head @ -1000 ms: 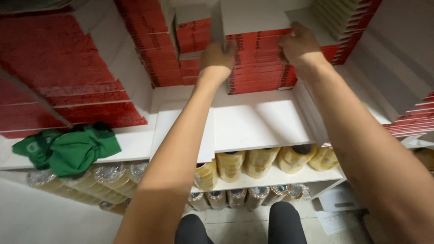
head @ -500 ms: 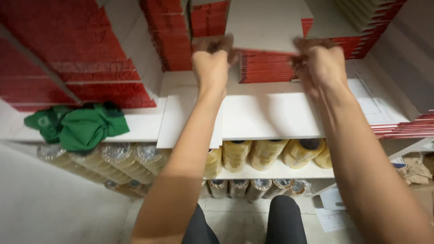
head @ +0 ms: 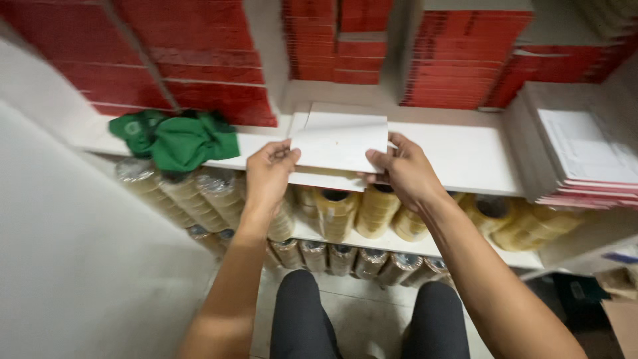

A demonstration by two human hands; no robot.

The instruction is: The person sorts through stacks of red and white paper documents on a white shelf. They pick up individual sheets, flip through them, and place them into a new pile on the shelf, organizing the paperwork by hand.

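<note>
- Both arms reach forward from below, elbows low, wrists level with the white shelf [head: 458,156].
- The left hand [head: 269,174] pinches the white flat box [head: 340,141] at its left edge, fingers curled.
- The right hand [head: 405,171] grips its right edge, thumb on top.
- The box is held just above the shelf, beside a green cloth [head: 179,138], above tape rolls [head: 372,211].

Matt white card [head: 340,141], green cloth [head: 179,138]

A flat card [head: 340,141] sits above the shelf [head: 465,159], cloth [head: 178,139] to its left (tape rolls [head: 372,213] on the shelf below).
</note>
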